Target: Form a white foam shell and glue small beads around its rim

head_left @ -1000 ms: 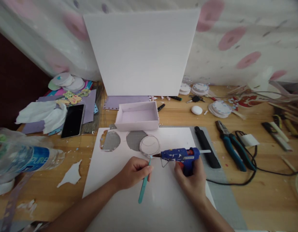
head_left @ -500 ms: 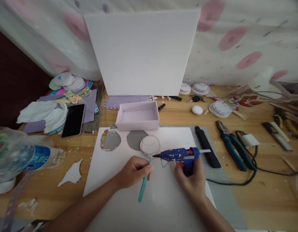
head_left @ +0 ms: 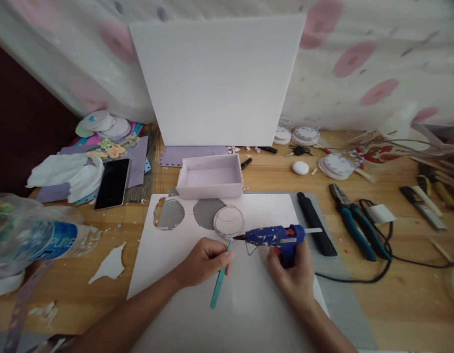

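Note:
Between the thumb and fingers of my left hand is a pair of teal tweezers, its tip pointing away from me. A tiny pale piece, too small to name, shows at the tip. My right hand is wrapped round the handle of a blue hot glue gun, with a white glue stick poking out of its back. The gun's nozzle meets or nearly meets the tweezer tip. Just beyond them, a round outline lies on the white sheet, beside two cut-out holes.
A pale pink open box stands at the sheet's far edge, before an upright white board. Right lie a black cutter-like tool, pliers and a cable. Left are a phone and a plastic bottle.

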A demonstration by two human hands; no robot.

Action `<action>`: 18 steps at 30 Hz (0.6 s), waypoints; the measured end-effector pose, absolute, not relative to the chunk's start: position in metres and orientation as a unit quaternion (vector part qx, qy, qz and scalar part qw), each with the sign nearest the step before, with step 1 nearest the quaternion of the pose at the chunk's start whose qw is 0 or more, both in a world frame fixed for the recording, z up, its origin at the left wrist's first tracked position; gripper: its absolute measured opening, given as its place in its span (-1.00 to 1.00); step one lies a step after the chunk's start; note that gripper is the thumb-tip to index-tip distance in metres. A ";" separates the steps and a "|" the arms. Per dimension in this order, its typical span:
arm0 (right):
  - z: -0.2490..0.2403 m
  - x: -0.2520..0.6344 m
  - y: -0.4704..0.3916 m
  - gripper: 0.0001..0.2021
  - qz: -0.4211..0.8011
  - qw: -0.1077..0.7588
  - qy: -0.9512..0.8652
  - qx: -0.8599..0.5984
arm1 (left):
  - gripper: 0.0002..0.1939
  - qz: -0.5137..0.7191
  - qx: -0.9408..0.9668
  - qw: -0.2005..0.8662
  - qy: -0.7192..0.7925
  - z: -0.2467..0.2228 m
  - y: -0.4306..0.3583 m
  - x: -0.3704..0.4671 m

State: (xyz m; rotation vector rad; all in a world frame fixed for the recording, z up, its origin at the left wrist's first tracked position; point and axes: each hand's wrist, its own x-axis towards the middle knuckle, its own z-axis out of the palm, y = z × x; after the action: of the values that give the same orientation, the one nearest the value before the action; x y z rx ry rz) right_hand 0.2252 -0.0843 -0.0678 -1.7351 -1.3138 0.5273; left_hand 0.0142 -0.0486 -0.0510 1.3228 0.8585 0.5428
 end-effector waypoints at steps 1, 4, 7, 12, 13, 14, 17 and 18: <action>-0.068 0.225 -0.084 -0.82 0.209 0.434 -0.528 -0.700 | -0.54 0.241 0.587 0.673 0.381 -0.051 -0.049 0.014; -0.068 0.226 -0.084 -0.82 0.202 0.432 -0.532 -0.700 | -0.54 0.238 0.585 0.675 0.381 -0.052 -0.049 0.014; -0.068 0.226 -0.084 -0.82 0.201 0.434 -0.535 -0.697 | -0.53 0.231 0.588 0.673 0.384 -0.051 -0.048 0.014; -0.071 0.225 -0.087 -0.81 0.183 0.433 -0.534 -0.703 | -0.52 0.228 0.585 0.675 0.387 -0.050 -0.049 0.013; -0.072 0.224 -0.088 -0.80 0.171 0.427 -0.530 -0.712 | -0.52 0.227 0.586 0.674 0.389 -0.050 -0.049 0.013; -0.072 0.224 -0.089 -0.79 0.154 0.422 -0.523 -0.725 | -0.52 0.226 0.587 0.673 0.390 -0.050 -0.049 0.013; -0.068 0.232 -0.092 -0.68 0.099 0.433 -0.485 -0.753 | -0.50 0.224 0.583 0.674 0.395 -0.051 -0.050 0.013; -0.065 0.238 -0.093 -0.62 0.080 0.444 -0.469 -0.759 | -0.49 0.225 0.580 0.675 0.396 -0.052 -0.050 0.012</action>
State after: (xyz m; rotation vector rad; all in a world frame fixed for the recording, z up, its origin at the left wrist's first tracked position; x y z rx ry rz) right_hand 0.2384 -0.0925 -0.0647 -1.8826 -1.1635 0.1990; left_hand 0.0124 -0.0503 -0.0518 1.3046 0.8909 0.5059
